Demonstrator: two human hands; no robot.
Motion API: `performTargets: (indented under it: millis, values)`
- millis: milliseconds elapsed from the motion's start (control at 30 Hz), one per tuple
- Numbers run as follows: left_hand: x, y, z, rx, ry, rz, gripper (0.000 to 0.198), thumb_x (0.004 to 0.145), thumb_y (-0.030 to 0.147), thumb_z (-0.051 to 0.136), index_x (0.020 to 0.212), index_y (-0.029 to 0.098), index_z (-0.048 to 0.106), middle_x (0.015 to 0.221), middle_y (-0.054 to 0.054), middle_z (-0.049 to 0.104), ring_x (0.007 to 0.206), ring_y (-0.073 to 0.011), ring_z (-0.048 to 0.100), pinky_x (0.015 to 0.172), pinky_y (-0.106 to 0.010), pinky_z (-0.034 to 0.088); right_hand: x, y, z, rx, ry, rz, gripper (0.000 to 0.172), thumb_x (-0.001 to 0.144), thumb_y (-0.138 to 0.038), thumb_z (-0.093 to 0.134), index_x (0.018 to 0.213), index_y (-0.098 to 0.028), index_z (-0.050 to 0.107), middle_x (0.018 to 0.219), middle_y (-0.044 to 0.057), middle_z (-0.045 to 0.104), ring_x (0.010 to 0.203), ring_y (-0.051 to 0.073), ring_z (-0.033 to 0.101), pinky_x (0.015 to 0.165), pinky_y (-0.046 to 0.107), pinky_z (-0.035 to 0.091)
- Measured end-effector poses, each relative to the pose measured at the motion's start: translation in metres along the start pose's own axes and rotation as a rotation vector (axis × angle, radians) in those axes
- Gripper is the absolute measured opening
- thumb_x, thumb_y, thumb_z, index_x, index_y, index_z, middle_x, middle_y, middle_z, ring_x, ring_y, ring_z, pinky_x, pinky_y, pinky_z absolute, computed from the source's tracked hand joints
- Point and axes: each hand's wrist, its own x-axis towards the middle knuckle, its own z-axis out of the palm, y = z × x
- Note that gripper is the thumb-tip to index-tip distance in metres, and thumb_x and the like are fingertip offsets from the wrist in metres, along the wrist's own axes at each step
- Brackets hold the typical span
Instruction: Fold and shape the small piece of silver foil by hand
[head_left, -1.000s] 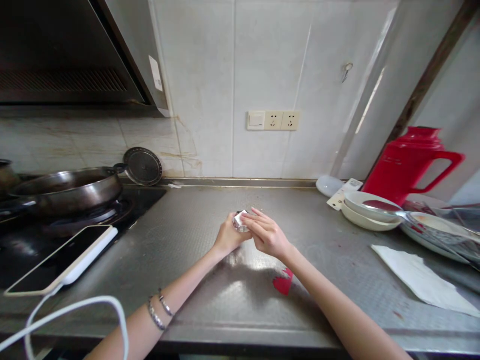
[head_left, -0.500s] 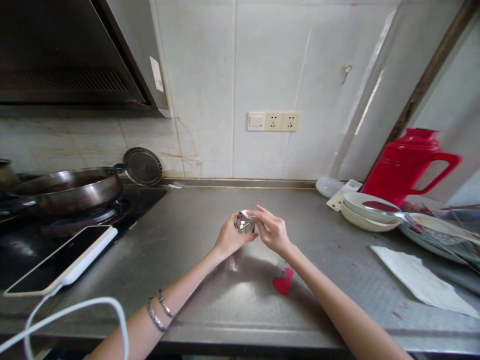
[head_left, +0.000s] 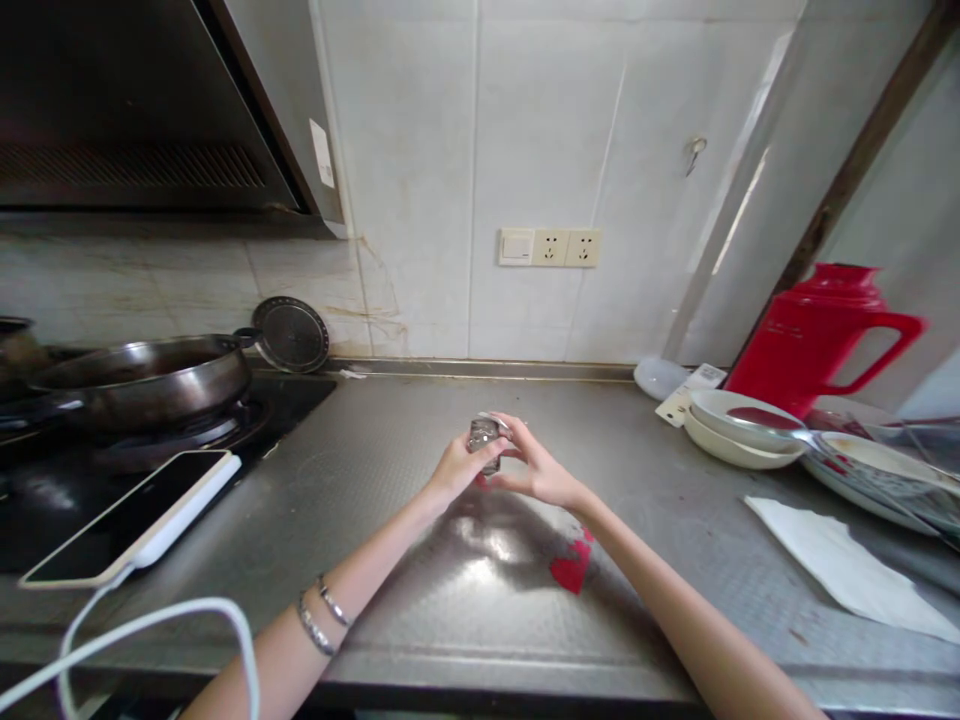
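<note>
Over the middle of the steel counter [head_left: 390, 440], I hold a small clear glass jar [head_left: 484, 433] between both hands. My left hand [head_left: 456, 466] wraps its left and near side, with the thumb across the front. My right hand [head_left: 541, 470] is curved round the right side, its fingertips near the rim and its thumb below. What the jar contains, if anything, is too small to make out. Nearer to me, a red heart-shaped piece [head_left: 570, 572] lies flat on the steel, with smaller red bits beside it, left of my right forearm.
At left, a pan [head_left: 150, 378] sits on the black stove beside a phone [head_left: 124, 520] with a white cable [head_left: 172, 607]. Stacked bowls [head_left: 739, 440], a red thermos [head_left: 810, 335], plates [head_left: 877, 475] and a white tissue [head_left: 840, 565] are at right.
My right hand's fingers have gone from pinching at the jar's top to curving round its right side. The jar has turned slightly in my hands. The view has shifted a little.
</note>
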Motion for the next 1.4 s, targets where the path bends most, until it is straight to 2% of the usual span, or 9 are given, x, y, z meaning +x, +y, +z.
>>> performTargets:
  millis: [167, 300, 400, 500, 633, 767, 900, 1067, 1400]
  values:
    - [0.001, -0.002, -0.002, 0.015, -0.043, -0.035, 0.064, 0.069, 0.058, 0.069, 0.117, 0.017, 0.056, 0.075, -0.002, 0.063, 0.042, -0.0062, 0.050, 0.042, -0.021, 0.048, 0.000, 0.012, 0.008, 0.021, 0.099, 0.050, 0.070, 0.069, -0.026, 0.075, 0.130, -0.026, 0.041, 0.132, 0.010, 0.047, 0.121, 0.024, 0.050, 0.092, 0.037, 0.052]
    - [0.003, -0.007, -0.010, 0.008, -0.187, 0.018, 0.092, 0.067, 0.053, 0.073, 0.141, 0.022, 0.029, 0.093, -0.008, 0.066, 0.047, -0.0073, 0.054, 0.046, -0.022, 0.049, 0.003, 0.013, 0.001, 0.100, 0.177, 0.141, 0.066, 0.064, -0.028, 0.077, 0.122, -0.022, 0.048, 0.125, 0.010, 0.053, 0.112, 0.024, 0.056, 0.081, 0.034, 0.057]
    - [0.006, -0.014, -0.017, 0.188, -0.175, 0.107, 0.122, 0.055, 0.042, 0.085, 0.149, 0.021, 0.009, 0.112, -0.015, 0.062, 0.059, -0.0113, 0.059, 0.058, -0.028, 0.053, 0.006, 0.008, -0.005, 0.173, 0.244, 0.231, 0.059, 0.062, -0.029, 0.078, 0.115, -0.020, 0.052, 0.114, 0.009, 0.061, 0.099, 0.022, 0.063, 0.075, 0.033, 0.058]
    - [0.009, -0.019, -0.018, 0.295, -0.106, 0.227, 0.134, 0.046, 0.034, 0.089, 0.149, 0.021, 0.004, 0.133, -0.022, 0.049, 0.085, -0.0208, 0.065, 0.081, -0.039, 0.052, 0.008, 0.001, -0.005, 0.224, 0.251, 0.296, 0.052, 0.063, -0.029, 0.077, 0.110, -0.019, 0.054, 0.103, 0.006, 0.067, 0.089, 0.021, 0.067, 0.072, 0.032, 0.058]
    - [0.007, -0.019, -0.012, 0.281, -0.093, 0.341, 0.122, 0.048, 0.030, 0.088, 0.146, 0.021, 0.014, 0.132, -0.017, 0.052, 0.115, -0.0275, 0.056, 0.102, -0.045, 0.039, 0.008, -0.004, 0.003, 0.276, 0.199, 0.315, 0.046, 0.066, -0.031, 0.076, 0.106, -0.018, 0.057, 0.098, 0.005, 0.069, 0.084, 0.020, 0.069, 0.072, 0.031, 0.058]
    - [0.003, -0.020, -0.007, 0.333, -0.022, 0.344, 0.094, 0.055, 0.031, 0.083, 0.133, 0.019, 0.032, 0.117, -0.012, 0.062, 0.107, -0.0248, 0.060, 0.095, -0.040, 0.044, 0.007, -0.001, 0.004, 0.203, 0.159, 0.329, 0.047, 0.068, -0.035, 0.075, 0.107, -0.018, 0.056, 0.099, 0.005, 0.068, 0.084, 0.019, 0.068, 0.075, 0.032, 0.056]
    - [0.001, -0.024, -0.006, 0.334, -0.012, 0.317, 0.079, 0.061, 0.031, 0.078, 0.126, 0.018, 0.036, 0.110, -0.010, 0.064, 0.095, -0.0212, 0.063, 0.086, -0.035, 0.048, 0.006, 0.001, -0.005, -0.048, 0.109, 0.298, 0.046, 0.072, -0.040, 0.073, 0.110, -0.018, 0.059, 0.101, 0.006, 0.068, 0.092, 0.021, 0.066, 0.079, 0.033, 0.054]
    - [-0.001, -0.022, -0.004, 0.344, 0.029, 0.347, 0.078, 0.055, 0.027, 0.081, 0.121, 0.019, 0.040, 0.109, -0.008, 0.063, 0.097, -0.0215, 0.061, 0.088, -0.034, 0.045, 0.008, 0.008, -0.012, -0.157, 0.201, 0.187, 0.037, 0.088, -0.048, 0.051, 0.101, -0.017, 0.066, 0.098, 0.007, 0.070, 0.092, 0.020, 0.064, 0.081, 0.033, 0.052]
    - [-0.004, -0.023, 0.001, 0.370, 0.016, 0.379, 0.078, 0.055, 0.023, 0.080, 0.122, 0.019, 0.040, 0.111, -0.008, 0.062, 0.100, -0.0220, 0.060, 0.090, -0.034, 0.044, 0.006, 0.016, -0.008, -0.306, 0.350, 0.108, 0.038, 0.092, -0.046, 0.047, 0.083, -0.018, 0.070, 0.074, 0.004, 0.071, 0.074, 0.020, 0.067, 0.067, 0.028, 0.053]
